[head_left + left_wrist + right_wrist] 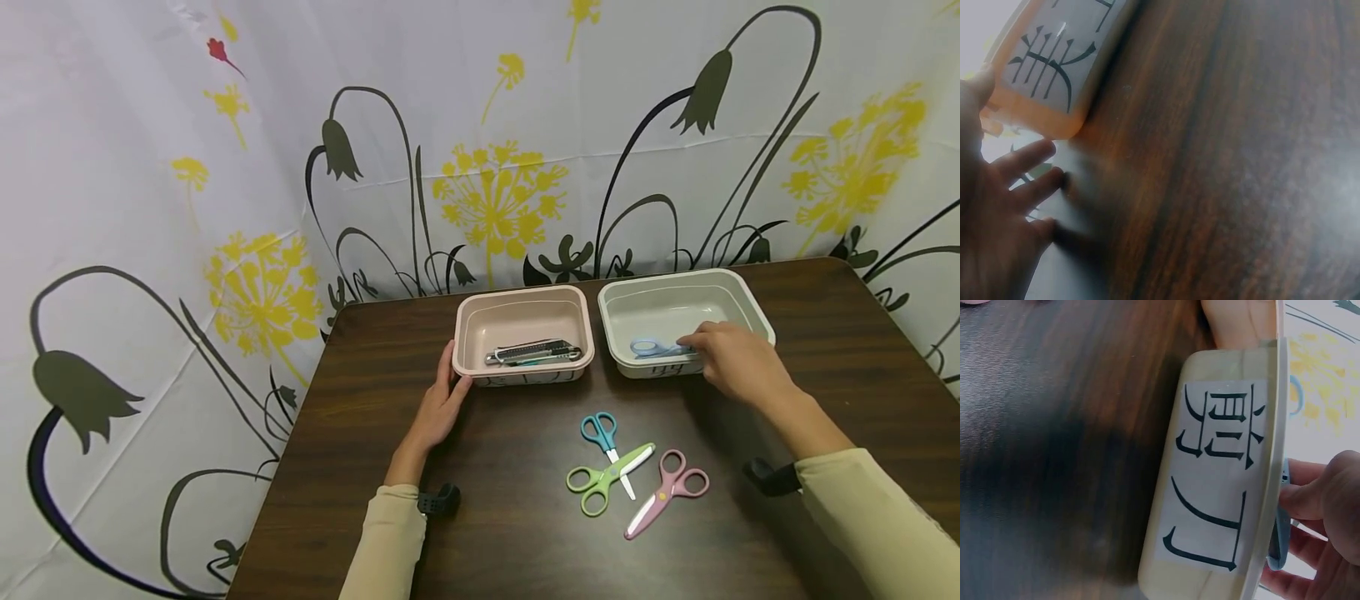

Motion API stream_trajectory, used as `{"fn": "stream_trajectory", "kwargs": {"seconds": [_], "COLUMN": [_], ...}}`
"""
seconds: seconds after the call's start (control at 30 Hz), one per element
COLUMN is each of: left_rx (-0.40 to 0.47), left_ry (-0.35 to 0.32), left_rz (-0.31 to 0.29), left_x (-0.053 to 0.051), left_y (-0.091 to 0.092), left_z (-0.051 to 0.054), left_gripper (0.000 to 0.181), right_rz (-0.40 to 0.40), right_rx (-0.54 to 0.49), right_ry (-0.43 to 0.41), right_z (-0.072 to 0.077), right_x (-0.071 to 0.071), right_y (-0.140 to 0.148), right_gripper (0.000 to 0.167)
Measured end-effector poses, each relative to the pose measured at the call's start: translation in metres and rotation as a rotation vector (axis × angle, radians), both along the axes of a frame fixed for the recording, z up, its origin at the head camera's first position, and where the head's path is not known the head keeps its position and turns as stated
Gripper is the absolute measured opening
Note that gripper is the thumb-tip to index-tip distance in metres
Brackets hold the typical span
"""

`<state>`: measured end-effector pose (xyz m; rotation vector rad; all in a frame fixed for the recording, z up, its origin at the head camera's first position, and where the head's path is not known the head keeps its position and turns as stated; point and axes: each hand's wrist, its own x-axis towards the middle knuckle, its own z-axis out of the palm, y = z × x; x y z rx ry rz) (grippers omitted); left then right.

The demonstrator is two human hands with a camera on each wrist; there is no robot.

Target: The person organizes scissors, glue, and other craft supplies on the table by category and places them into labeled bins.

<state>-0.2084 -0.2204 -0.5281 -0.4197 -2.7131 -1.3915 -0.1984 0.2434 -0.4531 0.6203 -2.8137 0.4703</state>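
Note:
My right hand reaches into the pale grey-green bin and pinches light blue scissors just inside its front wall. In the right wrist view, thumb and fingers grip the scissors beside the rim, above a label with black characters; part of them is hidden. My left hand rests against the left front corner of the pink bin, its fingers extended. Several utility knives lie in that bin.
On the dark wood table, teal scissors lie partly under green scissors. Pink scissors lie just to their right. A white flower-patterned curtain hangs behind the table.

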Motion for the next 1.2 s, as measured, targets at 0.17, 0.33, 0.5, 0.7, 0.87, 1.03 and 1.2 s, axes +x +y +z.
{"fn": "stream_trajectory", "kwargs": {"seconds": [0.17, 0.33, 0.5, 0.7, 0.87, 1.03, 1.2], "left_rx": [-0.007, 0.000, 0.001, 0.007, -0.002, -0.009, -0.011], "left_ry": [-0.003, -0.007, -0.005, 0.001, -0.005, -0.008, -0.009], "left_rz": [0.001, 0.009, 0.008, 0.004, 0.017, 0.015, 0.014], "left_x": [0.000, 0.000, 0.001, 0.001, 0.001, 0.001, 0.000], "left_y": [0.001, 0.002, 0.002, 0.001, 0.001, 0.001, 0.001], "left_z": [-0.002, -0.001, 0.001, 0.000, 0.000, 0.000, 0.000], "left_gripper": [0.067, 0.067, 0.067, 0.068, 0.067, 0.067, 0.068], "right_rz": [0.011, 0.015, -0.005, 0.011, 0.002, -0.031, -0.048], "right_rx": [-0.021, -0.127, -0.199, -0.209, -0.197, -0.183, -0.189], "right_ry": [-0.152, -0.204, -0.213, -0.171, -0.162, -0.153, -0.127], "right_z": [0.002, -0.001, -0.004, -0.007, -0.009, -0.010, -0.012], "right_x": [-0.005, -0.009, -0.010, -0.011, -0.011, -0.009, -0.008], "right_y": [0.000, 0.002, 0.003, 0.003, 0.003, 0.004, 0.005], "right_gripper": [0.045, 0.037, 0.030, 0.030, 0.031, 0.032, 0.031]}}
